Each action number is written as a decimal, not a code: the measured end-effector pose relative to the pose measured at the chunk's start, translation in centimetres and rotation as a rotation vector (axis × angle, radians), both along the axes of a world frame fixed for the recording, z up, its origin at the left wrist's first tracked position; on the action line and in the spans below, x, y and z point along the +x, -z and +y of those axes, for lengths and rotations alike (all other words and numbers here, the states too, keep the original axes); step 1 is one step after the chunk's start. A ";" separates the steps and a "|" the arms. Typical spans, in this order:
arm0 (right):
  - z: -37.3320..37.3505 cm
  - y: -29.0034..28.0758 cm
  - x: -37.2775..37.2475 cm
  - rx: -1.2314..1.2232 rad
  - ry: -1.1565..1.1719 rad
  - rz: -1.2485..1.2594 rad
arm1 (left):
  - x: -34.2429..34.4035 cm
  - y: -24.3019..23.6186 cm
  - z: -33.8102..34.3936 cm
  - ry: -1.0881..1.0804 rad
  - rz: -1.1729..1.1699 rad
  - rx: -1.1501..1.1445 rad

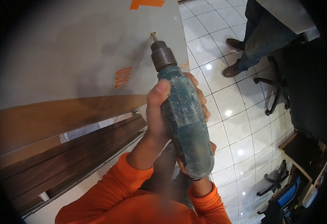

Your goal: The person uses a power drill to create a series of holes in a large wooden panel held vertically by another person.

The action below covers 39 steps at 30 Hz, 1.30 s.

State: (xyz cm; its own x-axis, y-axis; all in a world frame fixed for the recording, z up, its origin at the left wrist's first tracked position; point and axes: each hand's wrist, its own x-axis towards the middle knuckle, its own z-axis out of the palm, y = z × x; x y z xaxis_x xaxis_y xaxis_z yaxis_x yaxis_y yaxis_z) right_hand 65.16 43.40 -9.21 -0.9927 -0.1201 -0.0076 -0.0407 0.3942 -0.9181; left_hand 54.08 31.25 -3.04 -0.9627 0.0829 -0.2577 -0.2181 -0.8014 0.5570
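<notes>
White board (96, 56) on the left, bit (155, 37) in a hole toward its right edge. Left hand (156, 106), nearer the board, is wrapped round the front of the drill (187, 123), which sticks out from the board's face. Right hand (213, 147), farther off, is mostly hidden, can't tell its grip. I'd aim square to the board, pushing gently.

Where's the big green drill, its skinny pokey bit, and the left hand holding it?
Drill (186, 115): head view, middle of its scuffed body.
Bit (155, 37): head view, on its thin visible shaft.
Left hand (156, 112): head view, below the thumb, toward the wrist.
</notes>
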 end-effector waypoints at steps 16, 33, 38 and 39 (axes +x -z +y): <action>-0.1 0.8 0.8 0.094 0.113 0.122 | 0.4 -0.7 0.7 -0.036 -0.038 -0.100; 0.2 -3.4 -1.1 -0.126 0.084 0.209 | 0.8 -1.8 0.8 0.034 -0.054 0.067; 0.5 -4.2 -1.8 -0.116 -0.014 0.146 | 0.7 0.3 -0.2 0.062 0.138 0.280; 0.4 -4.3 -2.0 -0.166 -0.006 0.103 | 0.4 0.0 -0.3 0.041 0.095 0.251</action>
State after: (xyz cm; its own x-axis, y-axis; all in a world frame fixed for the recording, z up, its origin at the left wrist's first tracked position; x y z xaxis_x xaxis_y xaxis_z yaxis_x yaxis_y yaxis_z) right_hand 63.12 43.76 -4.95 -0.9865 -0.1169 0.1145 -0.1397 0.2375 -0.9613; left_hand 54.48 30.97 -3.07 -0.9760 0.1727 -0.1330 -0.2100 -0.9083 0.3617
